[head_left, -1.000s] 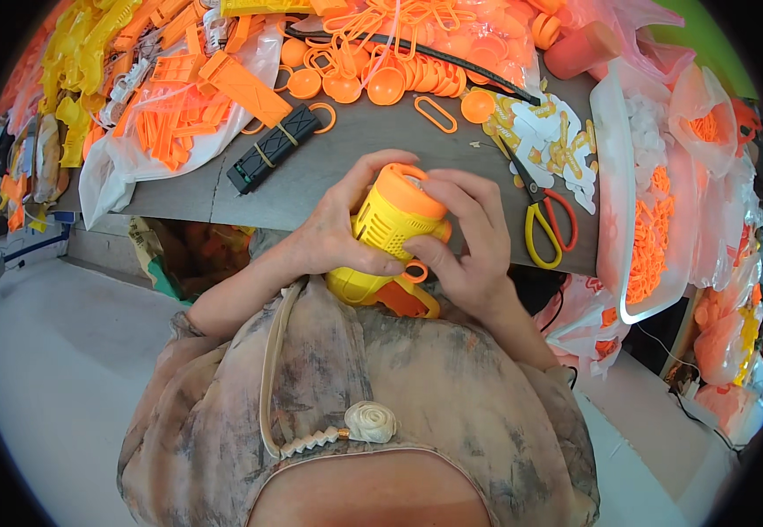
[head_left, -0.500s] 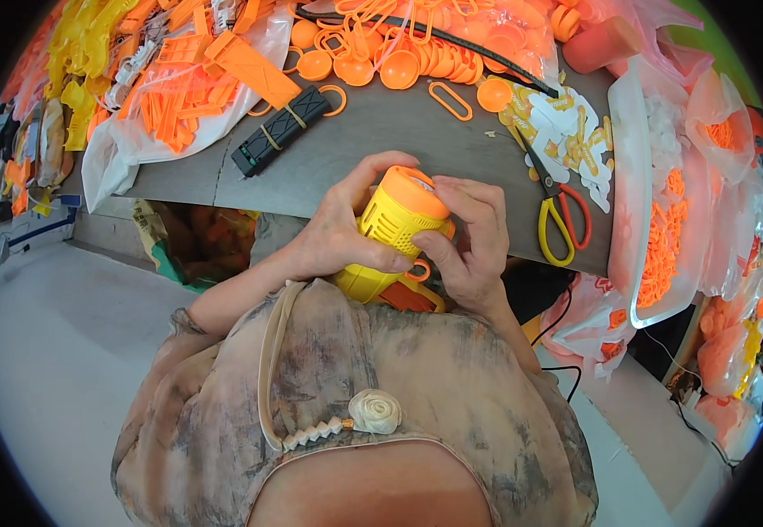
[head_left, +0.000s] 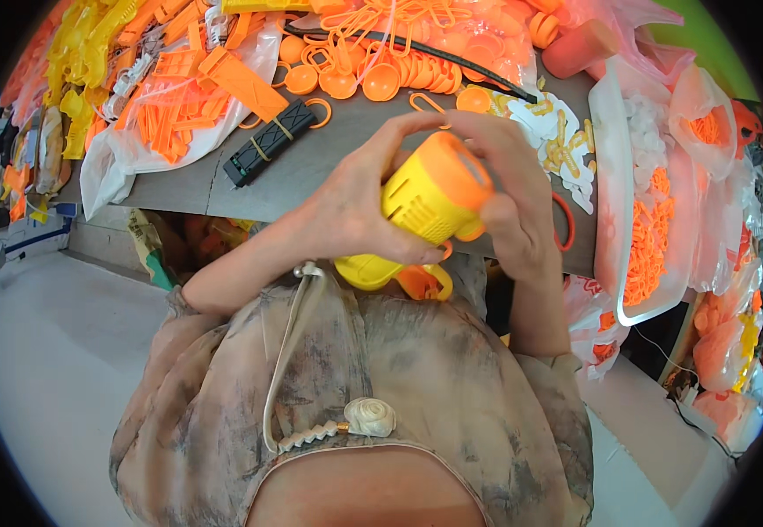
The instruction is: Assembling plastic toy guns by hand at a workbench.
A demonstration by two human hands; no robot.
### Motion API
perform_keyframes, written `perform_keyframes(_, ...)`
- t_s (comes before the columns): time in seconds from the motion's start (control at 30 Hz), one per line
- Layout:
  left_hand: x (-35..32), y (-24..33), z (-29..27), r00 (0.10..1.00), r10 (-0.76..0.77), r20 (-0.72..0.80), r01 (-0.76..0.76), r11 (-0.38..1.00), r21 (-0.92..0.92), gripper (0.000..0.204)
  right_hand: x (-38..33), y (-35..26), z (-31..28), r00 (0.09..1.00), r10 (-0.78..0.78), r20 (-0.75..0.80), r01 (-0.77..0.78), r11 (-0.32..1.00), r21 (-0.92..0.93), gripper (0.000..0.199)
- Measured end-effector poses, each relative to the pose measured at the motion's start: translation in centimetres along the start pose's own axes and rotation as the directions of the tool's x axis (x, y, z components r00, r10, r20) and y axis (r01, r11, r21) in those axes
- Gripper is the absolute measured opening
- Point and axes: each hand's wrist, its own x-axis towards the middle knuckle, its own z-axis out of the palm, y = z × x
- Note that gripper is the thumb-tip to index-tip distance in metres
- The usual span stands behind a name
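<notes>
My left hand (head_left: pixel 350 198) is wrapped round a chunky yellow plastic toy (head_left: pixel 412 206) with slots in its side, its thumb lying along the near side. The toy tilts up to the right and ends in a wide orange cap (head_left: pixel 462 171) with a greyish face. About that cap curls my right hand (head_left: pixel 522 189), slightly blurred, its thumb tip at the cap's edge; the fingers' far contact is hidden. An orange piece (head_left: pixel 421 281) shows on the toy's lower part, close to my clothing.
Across the grey table (head_left: pixel 311 189) lie a black part with rubber bands (head_left: pixel 267 145), orange scoops (head_left: pixel 381 81), orange parts on a plastic bag (head_left: pixel 179 114) and white-and-gold cutouts (head_left: pixel 566 132). A red scissor handle (head_left: pixel 566 220) shows beside my right wrist. A white tub (head_left: pixel 611 184) holds orange pieces.
The toy has been raised and tipped rightward, turning its orange end toward the right. My right hand has moved up and right, and now covers much of the scissors.
</notes>
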Motion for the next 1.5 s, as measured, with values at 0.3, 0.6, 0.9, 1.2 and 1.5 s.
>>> perform_keyframes(0.3, -1.0, 0.5, -3.7, 0.999, 0.001, 0.051, -0.019, 0.939, 0.344, 0.068, -0.1, 0.3, 1.0, 0.998, 0.026, 0.064, -0.011, 0.974, -0.228, 0.025)
perform_keyframes(0.6, -1.3, 2.1, -5.1, 0.995, -0.009, 0.097, -0.026, 0.937, 0.349, 0.067, 0.4, 0.1, 1.9, 0.966, 0.021, 0.257, -0.002, 0.997, -0.073, 0.061)
perform_keyframes(0.9, -4.0, -0.1, -3.7, 0.845, 0.317, -0.431, -0.307, 0.947, 0.095, 0.049, -1.5, 1.1, 4.1, 0.968, -0.229, -0.099, 0.227, 0.973, -0.031, 0.057)
perform_keyframes(1.2, -1.6, 0.7, -5.2, 0.746, 0.649, -0.148, -0.473, 0.672, 0.570, 0.049, -1.2, 0.8, 5.2, 0.906, 0.295, -0.303, -0.222, 0.942, 0.252, 0.053)
perform_keyframes(1.5, -1.9, 1.2, -3.8, 0.858, 0.259, -0.443, -0.198, 0.964, 0.180, 0.038, -0.8, 0.8, 5.0, 0.905, 0.342, -0.255, -0.280, 0.927, 0.249, 0.049)
